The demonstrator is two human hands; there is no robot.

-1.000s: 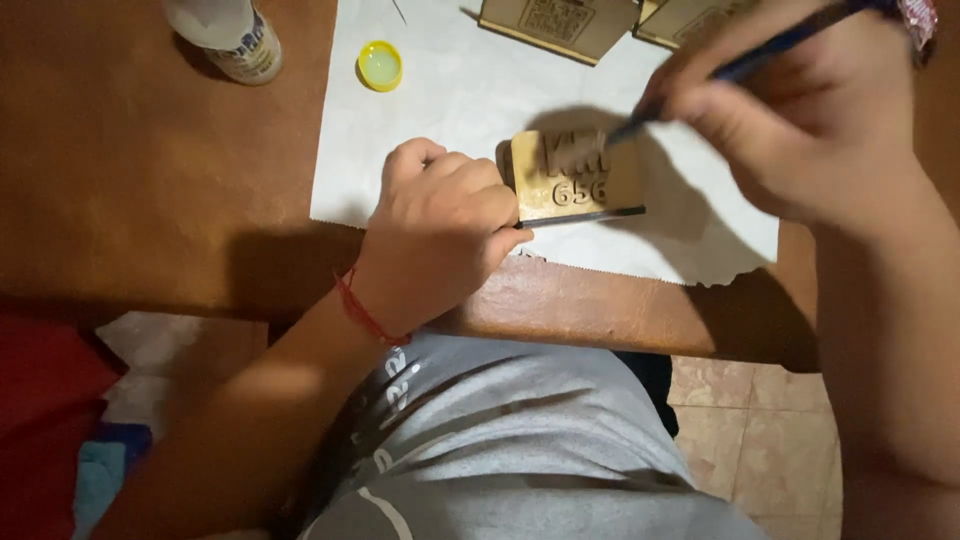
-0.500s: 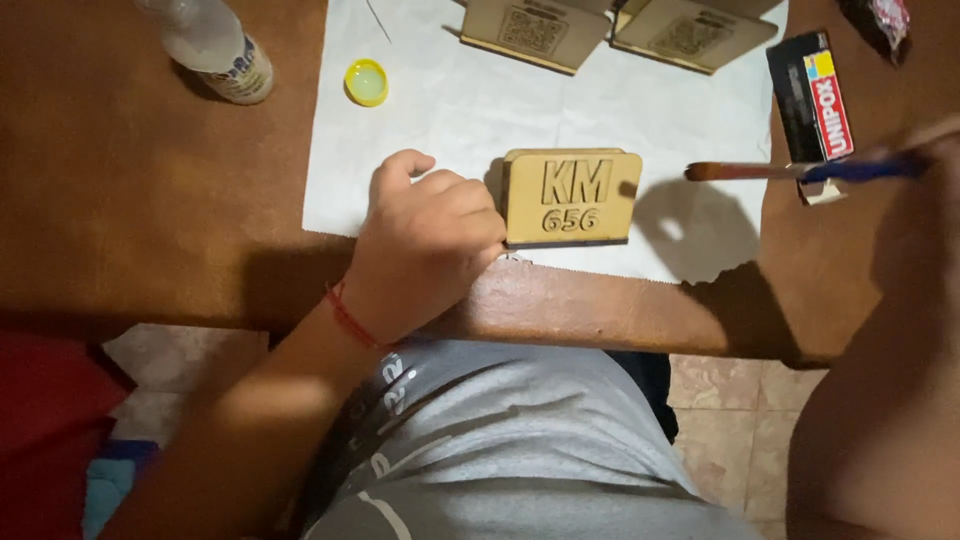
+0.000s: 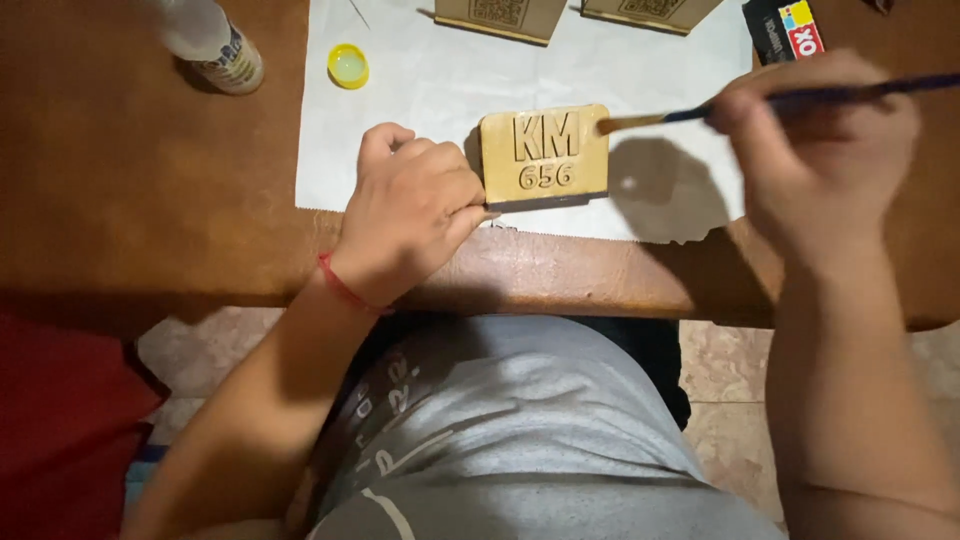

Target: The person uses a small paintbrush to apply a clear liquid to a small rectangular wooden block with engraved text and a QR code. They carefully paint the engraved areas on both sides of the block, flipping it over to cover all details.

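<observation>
While the left hand (image 3: pixel 415 215) pressed against the left edge of a small gold plaque (image 3: pixel 545 158) on white paper (image 3: pixel 420 90), the right hand (image 3: pixel 815 150), just right of the plaque, pinched a paintbrush (image 3: pixel 700 112), its tip touching the plaque's top right corner. Loosening the left grip could probably let the plaque slide and smear.

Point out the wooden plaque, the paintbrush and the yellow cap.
plaque (image 3: pixel 545 155), head view, middle of its raised front face.
paintbrush (image 3: pixel 655 119), head view, on the handle just behind the bristles.
yellow cap (image 3: pixel 348 66), head view, its centre.
</observation>
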